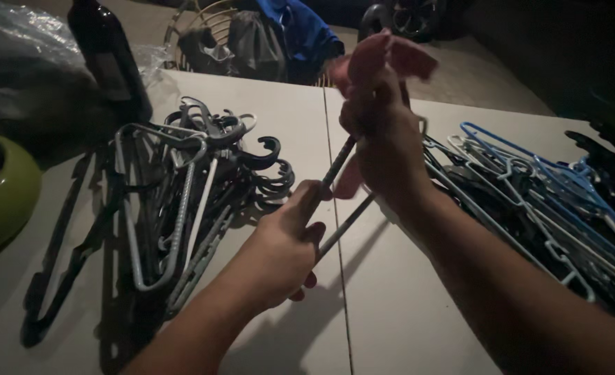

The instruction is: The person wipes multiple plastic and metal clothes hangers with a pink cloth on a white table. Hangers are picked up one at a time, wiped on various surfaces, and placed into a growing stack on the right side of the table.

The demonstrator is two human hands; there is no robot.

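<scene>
Mid-sort: left hand [283, 253] and right hand [380, 135] fingers curl tight around one grey hanger [340, 201] above the table [391, 305], a stacked pile [175, 201] left of them, a tangled heap [543, 201] right.

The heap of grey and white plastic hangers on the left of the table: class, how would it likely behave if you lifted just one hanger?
The heap of grey and white plastic hangers would probably come up in a clump, since the hooks overlap and interlock. Each thin-barred frame looks light and fairly stiff. On the smooth white table the pile may slide rather than tip.
</scene>
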